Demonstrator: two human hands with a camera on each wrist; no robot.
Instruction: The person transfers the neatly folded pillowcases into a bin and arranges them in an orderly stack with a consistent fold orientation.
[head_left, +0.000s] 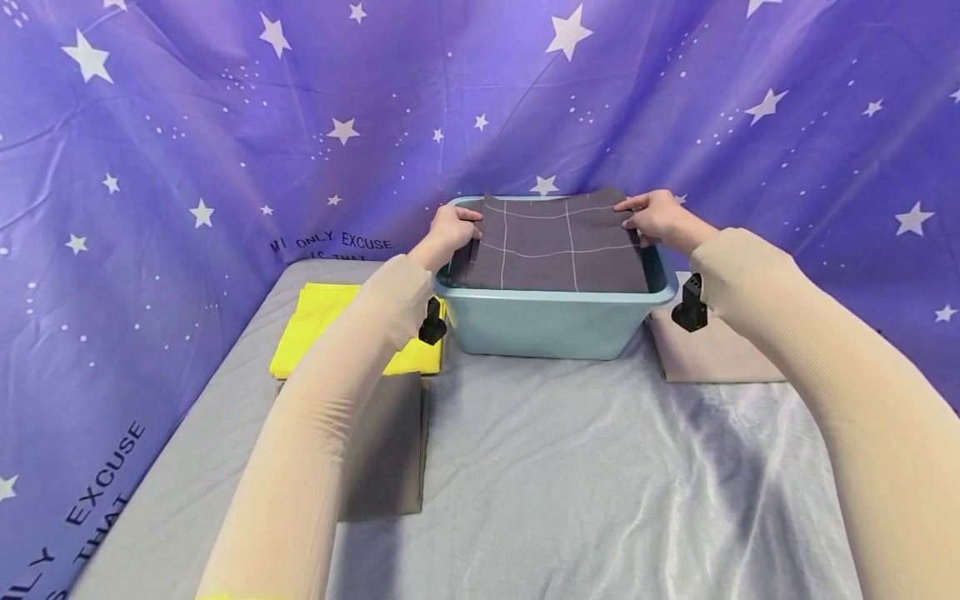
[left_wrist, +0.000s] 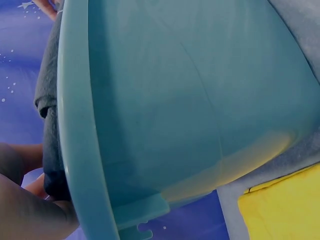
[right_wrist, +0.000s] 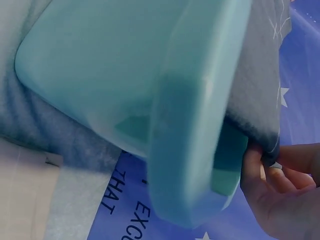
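A dark grey cloth with white grid lines (head_left: 536, 242) lies across the mouth of a blue-green plastic basin (head_left: 555, 327), part of it down inside. My left hand (head_left: 452, 229) pinches the cloth's left edge beside the rim. In the left wrist view, the fingers of that hand (left_wrist: 37, 212) are at the folded cloth edge behind the rim. On the opposite side, my right hand (head_left: 662, 218) grips the right edge. The right wrist view shows the right thumb and fingers (right_wrist: 280, 187) pinching a hanging corner just beyond the rim.
Left of the basin lies a folded yellow cloth (head_left: 318, 321), with a folded grey-brown cloth (head_left: 386, 450) nearer me. A folded beige cloth (head_left: 720, 354) is at the right, partly behind my sleeve. Everything stands on a grey-covered table (head_left: 570, 467) before a purple starry curtain (head_left: 420, 108).
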